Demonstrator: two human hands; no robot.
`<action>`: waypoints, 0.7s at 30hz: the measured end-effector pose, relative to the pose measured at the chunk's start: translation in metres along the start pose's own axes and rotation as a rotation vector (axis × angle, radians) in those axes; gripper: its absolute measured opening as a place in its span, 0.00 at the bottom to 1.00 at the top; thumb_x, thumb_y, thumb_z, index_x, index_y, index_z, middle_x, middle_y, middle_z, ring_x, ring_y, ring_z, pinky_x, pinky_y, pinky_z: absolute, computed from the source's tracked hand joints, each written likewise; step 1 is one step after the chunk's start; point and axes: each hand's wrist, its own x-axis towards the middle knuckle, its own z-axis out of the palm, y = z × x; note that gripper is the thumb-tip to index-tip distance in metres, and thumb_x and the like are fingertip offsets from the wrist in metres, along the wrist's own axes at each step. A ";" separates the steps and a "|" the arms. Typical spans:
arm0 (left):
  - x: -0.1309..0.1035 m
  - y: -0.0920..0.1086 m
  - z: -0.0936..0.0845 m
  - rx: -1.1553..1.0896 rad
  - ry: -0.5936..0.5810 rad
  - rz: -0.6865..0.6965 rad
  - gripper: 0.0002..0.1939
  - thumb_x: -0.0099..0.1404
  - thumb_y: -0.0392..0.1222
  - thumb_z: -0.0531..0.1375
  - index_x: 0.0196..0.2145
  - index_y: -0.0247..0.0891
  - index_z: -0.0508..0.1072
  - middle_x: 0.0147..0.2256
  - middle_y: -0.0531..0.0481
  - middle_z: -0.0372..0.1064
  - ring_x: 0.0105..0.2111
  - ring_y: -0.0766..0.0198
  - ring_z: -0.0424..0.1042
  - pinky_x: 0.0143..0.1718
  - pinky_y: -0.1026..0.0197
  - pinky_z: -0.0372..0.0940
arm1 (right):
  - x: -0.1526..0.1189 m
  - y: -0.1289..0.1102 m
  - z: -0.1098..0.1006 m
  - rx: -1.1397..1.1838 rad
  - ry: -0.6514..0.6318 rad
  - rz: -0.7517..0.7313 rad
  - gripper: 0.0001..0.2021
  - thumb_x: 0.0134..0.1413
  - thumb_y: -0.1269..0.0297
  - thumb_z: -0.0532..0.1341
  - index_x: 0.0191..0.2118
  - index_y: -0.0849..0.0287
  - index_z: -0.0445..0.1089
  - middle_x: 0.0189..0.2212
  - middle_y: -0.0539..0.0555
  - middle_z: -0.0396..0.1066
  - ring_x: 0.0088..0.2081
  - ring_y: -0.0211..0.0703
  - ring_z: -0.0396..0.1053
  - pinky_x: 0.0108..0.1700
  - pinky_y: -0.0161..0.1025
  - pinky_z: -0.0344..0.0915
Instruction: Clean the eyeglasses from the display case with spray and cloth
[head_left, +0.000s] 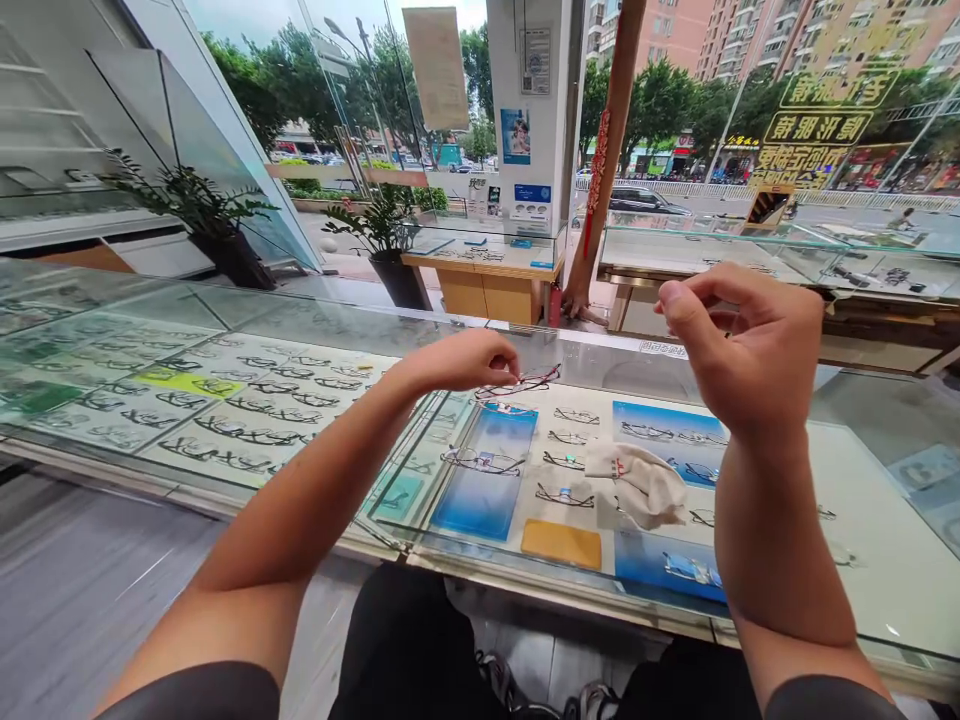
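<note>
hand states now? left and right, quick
Left hand: fingers pinched shut on the glasses lying on the glass counter.
Right hand: raised, fingers curled, nothing visible in it.

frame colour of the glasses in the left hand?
Dark reddish, thin wire frame: the glasses pinched by the left hand over the glass counter. Head view, the only one.

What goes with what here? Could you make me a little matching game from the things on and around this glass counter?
Things:
1. glasses
2. white cloth
3. right hand
4. potted plant

Places or states:
a. lying crumpled on the counter glass
b. raised above the counter, fingers curled, holding nothing visible
c. standing on the floor beyond the counter
d. pinched by the left hand on the counter top

Pairs: 1-d, 2-a, 3-b, 4-c
</note>
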 end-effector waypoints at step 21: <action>-0.014 -0.051 0.075 0.288 -0.343 -0.178 0.09 0.61 0.39 0.65 0.38 0.43 0.85 0.37 0.49 0.80 0.34 0.59 0.74 0.31 0.60 0.55 | 0.000 -0.001 0.004 0.060 -0.031 -0.067 0.11 0.60 0.59 0.70 0.27 0.53 0.76 0.23 0.49 0.73 0.25 0.39 0.68 0.29 0.39 0.67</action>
